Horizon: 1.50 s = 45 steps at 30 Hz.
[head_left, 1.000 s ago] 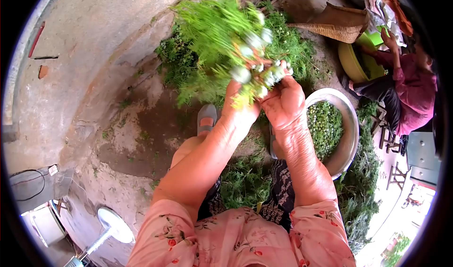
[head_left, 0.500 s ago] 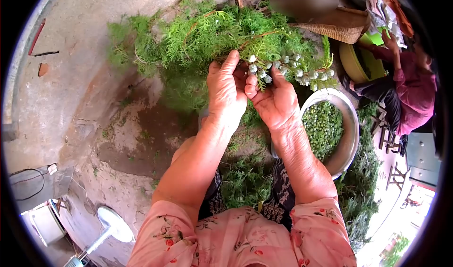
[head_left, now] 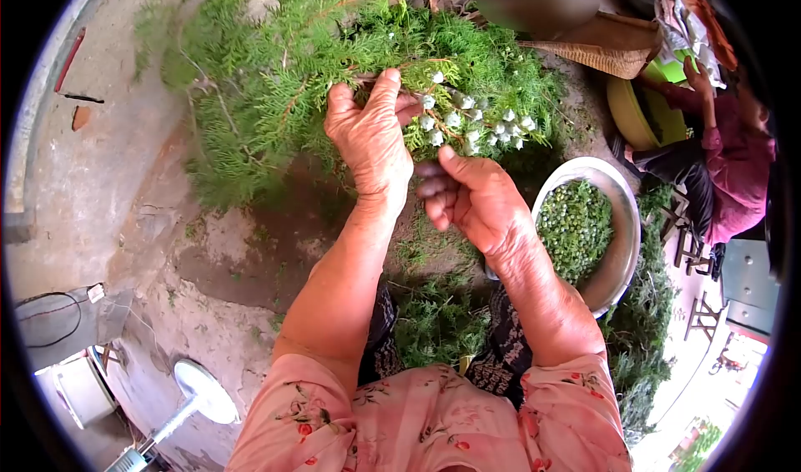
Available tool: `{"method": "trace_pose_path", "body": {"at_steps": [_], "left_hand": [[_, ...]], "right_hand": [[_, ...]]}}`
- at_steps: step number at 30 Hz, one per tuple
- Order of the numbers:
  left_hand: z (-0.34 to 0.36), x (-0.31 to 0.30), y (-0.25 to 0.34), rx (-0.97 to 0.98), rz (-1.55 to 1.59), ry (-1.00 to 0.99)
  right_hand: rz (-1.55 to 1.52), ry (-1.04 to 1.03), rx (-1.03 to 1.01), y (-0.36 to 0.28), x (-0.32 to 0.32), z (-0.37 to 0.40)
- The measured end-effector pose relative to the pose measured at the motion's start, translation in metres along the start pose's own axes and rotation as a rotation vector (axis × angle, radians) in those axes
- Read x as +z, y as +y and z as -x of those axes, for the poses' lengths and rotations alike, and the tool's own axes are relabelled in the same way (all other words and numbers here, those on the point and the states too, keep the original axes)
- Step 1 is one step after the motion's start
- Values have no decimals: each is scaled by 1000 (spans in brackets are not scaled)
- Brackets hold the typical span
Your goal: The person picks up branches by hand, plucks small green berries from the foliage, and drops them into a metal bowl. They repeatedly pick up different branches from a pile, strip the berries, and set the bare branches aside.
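Far out to the left of our left hand and low towards our body, a white round-based stand (head_left: 203, 394) lies on the grey concrete ground (head_left: 108, 180). Up from there, a green feathery conifer branch (head_left: 267, 80) spreads wide to the left of and beyond our left hand (head_left: 371, 138). That hand is closed tight around the branch's stem, thumb and fingers wrapped over it, and holds the branch up clear of the ground.

Just to the right of that grip, a cluster of pale bluish-white cones (head_left: 467, 122) hangs on the branch, between our two hands and a little beyond them. Our right hand (head_left: 471, 197) sits just below the cluster, close beside the left wrist. Its fingers are folded in towards the palm and its thumb points up at the cones. We cannot tell whether the folded fingers hold anything.

Below both hands, between our knees, lie loose green cuttings (head_left: 438, 322). Just right of our right forearm stands a round metal bowl (head_left: 624, 247), partly filled with small green cones (head_left: 571, 226). Beyond and to the right of the bowl are a woven tan basket (head_left: 601, 47) and a yellow-green plastic tub (head_left: 626, 109). Farthest right, a person in a magenta top (head_left: 738, 180) sits bent over, well apart from our hands.
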<state>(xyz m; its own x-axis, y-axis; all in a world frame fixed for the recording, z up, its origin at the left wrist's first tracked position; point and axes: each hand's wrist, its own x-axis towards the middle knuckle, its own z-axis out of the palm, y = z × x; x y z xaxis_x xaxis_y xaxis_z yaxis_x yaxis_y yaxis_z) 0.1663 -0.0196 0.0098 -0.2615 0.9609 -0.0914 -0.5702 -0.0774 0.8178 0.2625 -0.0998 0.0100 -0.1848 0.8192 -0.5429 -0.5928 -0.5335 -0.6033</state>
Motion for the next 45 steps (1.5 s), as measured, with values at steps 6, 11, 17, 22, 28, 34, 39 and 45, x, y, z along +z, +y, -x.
{"method": "trace_pose_path", "body": {"at_steps": [6,11,17,22,28,34,39,45], "left_hand": [[0,-2,10,135,-177,-138],[4,-6,-1,192,-259,-234],[12,-6,-9,420,-628,-388],[7,-7,-6,532,-715,-466],[15,-1,2,-58,-245,-462],[17,-2,-2,-170,-156,-326],[18,0,0,-227,-75,-346],[14,0,3,-301,-131,-327]], "right_hand": [[805,150,-298,-24,7,29],[1354,385,-1245,-32,1,18],[1392,294,-1029,-24,-10,2],[1273,207,-798,-34,-7,12],[1147,103,-518,-42,-6,22],[739,78,-261,-35,4,26],[264,-22,-98,-30,5,23],[159,16,-104,-25,9,27]]}}
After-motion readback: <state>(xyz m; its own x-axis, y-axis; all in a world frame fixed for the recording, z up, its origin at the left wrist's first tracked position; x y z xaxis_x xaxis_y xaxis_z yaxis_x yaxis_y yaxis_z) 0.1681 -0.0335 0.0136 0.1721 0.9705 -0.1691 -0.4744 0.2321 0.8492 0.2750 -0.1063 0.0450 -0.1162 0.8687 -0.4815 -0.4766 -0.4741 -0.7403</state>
